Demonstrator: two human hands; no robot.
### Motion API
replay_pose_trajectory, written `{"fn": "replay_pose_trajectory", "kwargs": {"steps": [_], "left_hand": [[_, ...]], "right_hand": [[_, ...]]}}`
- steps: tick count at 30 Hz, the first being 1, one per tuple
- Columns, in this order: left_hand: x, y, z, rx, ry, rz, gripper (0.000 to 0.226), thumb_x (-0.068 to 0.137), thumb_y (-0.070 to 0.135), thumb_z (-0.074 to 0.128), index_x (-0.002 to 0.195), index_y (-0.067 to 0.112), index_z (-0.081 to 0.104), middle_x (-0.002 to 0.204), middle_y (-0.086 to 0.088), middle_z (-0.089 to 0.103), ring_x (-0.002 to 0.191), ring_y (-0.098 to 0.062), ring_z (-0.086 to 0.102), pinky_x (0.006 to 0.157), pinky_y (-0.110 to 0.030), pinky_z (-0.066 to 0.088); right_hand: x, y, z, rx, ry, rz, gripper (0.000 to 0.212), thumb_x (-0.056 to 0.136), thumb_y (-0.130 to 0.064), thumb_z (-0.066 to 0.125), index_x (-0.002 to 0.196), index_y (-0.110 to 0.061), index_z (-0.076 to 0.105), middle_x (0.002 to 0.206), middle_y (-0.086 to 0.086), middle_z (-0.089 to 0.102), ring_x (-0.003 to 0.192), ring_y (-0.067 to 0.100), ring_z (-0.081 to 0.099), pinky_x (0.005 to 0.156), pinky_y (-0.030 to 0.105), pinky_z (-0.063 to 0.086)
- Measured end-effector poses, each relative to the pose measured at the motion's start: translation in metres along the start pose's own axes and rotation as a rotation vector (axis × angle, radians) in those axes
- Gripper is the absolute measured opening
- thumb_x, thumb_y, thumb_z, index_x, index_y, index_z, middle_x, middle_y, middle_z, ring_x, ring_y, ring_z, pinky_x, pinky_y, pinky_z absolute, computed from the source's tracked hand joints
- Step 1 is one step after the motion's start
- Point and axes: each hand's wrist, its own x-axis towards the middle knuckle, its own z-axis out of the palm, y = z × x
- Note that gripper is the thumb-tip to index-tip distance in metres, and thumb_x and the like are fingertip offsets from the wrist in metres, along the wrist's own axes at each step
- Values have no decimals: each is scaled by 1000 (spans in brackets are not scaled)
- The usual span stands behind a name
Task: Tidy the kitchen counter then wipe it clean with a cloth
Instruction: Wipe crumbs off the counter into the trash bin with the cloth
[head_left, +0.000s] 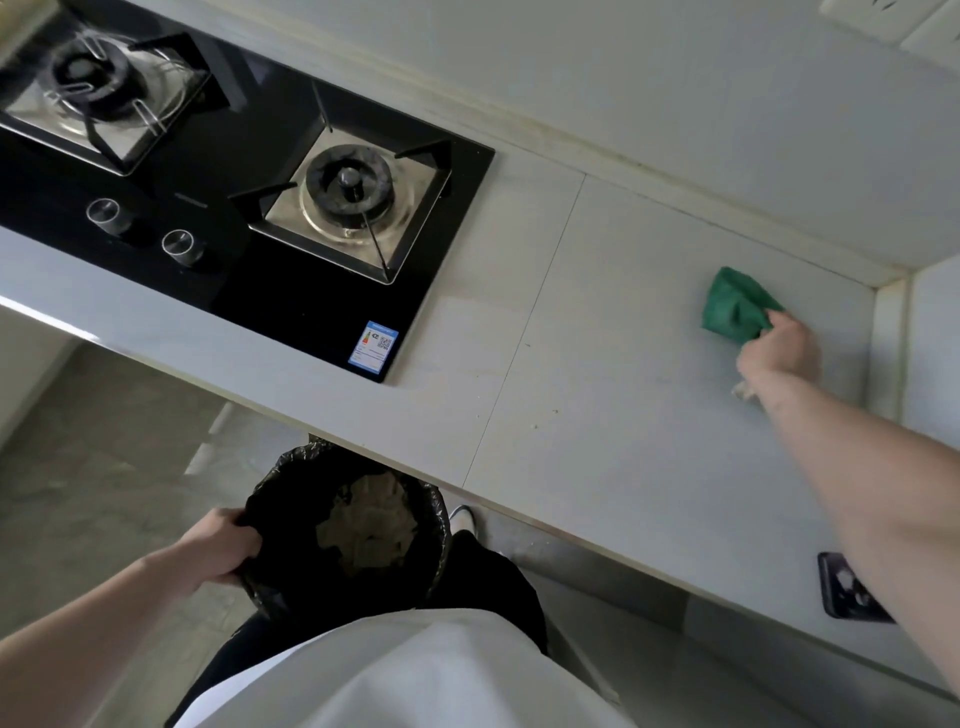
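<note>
Right hand (777, 349) gripped green cloth (736, 305) on the desk (597, 322) at 3 o'clock of the stove (260, 208); left hand (218, 548) clamped on bin (348, 535) rim at 6 o'clock.

Right forearm covered part of the phone (844, 597), left burner (91, 85) was motion-blurred and clipped at frame edge, stove label (373, 346) text was unreadable.

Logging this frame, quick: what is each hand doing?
Left hand: grips the rim of the bin.
Right hand: holds the green cloth on the counter.
</note>
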Motion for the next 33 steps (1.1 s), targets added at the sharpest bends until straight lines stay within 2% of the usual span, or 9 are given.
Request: {"fn": "replay_pose_trajectory", "kwargs": {"steps": [3, 6, 9, 14, 21, 24, 29, 31, 33], "left_hand": [[2, -1, 2, -10, 15, -8, 23, 78, -14, 50, 88, -2, 68, 73, -18, 68, 59, -33, 70, 45, -38, 60], [3, 0, 3, -3, 17, -10, 23, 78, -13, 51, 88, -1, 68, 72, -17, 68, 58, -33, 70, 46, -37, 59], [2, 0, 1, 0, 14, -8, 24, 78, -13, 51, 89, 0, 69, 75, -18, 69, 60, -33, 70, 48, -37, 60], [0, 1, -1, 5, -16, 13, 28, 79, -12, 49, 94, 1, 70, 84, -22, 72, 68, -37, 74, 53, -44, 63], [-9, 4, -10, 9, -55, 48, 28, 78, -10, 49, 89, 3, 70, 82, -21, 74, 64, -37, 75, 56, -45, 63], [-14, 5, -13, 14, -48, 63, 25, 78, -11, 49, 86, 2, 69, 75, -19, 72, 58, -34, 73, 47, -39, 61], [-14, 5, -14, 10, -50, 68, 23, 80, -12, 49, 84, -1, 68, 71, -18, 70, 55, -32, 71, 41, -34, 57], [-11, 4, -14, 6, -52, 67, 23, 80, -12, 50, 83, 0, 69, 68, -17, 69, 54, -32, 71, 43, -36, 58], [-9, 3, -14, 1, -60, 67, 25, 80, -13, 50, 84, 1, 70, 69, -17, 71, 55, -33, 72, 49, -41, 61]], "right_hand": [[-13, 23, 7, -68, -102, 112, 34, 90, -4, 56, 121, -10, 66, 126, 21, 65, 119, 43, 58, 100, 41, 47], [-29, 30, 14, -89, -81, 128, 40, 91, -6, 52, 128, -16, 63, 130, 17, 62, 121, 42, 57, 101, 43, 48], [-44, 24, 15, -131, -80, 143, 37, 90, -12, 51, 124, -19, 63, 126, 14, 63, 117, 41, 60, 99, 45, 50], [-83, 5, 21, -130, -70, 134, 29, 92, -17, 53, 118, -17, 66, 121, 14, 66, 112, 38, 62, 93, 39, 47], [-163, -46, 26, -120, -98, 5, 24, 93, -22, 58, 113, -18, 72, 111, 18, 72, 106, 40, 65, 89, 38, 49], [-209, -77, 36, -101, -148, -98, 25, 93, -24, 58, 113, -21, 73, 106, 14, 74, 101, 39, 67, 83, 36, 52], [-268, -113, 50, -68, -270, -275, 15, 93, -21, 58, 95, -20, 73, 90, 8, 75, 89, 34, 70, 69, 33, 52], [-261, -112, 44, -33, -291, -226, 20, 94, -22, 57, 105, -21, 74, 98, 8, 75, 96, 36, 69, 74, 34, 53], [-242, -104, 32, 38, -236, -115, 29, 95, -26, 57, 120, -23, 72, 111, 7, 75, 104, 35, 68, 82, 34, 52]]}}
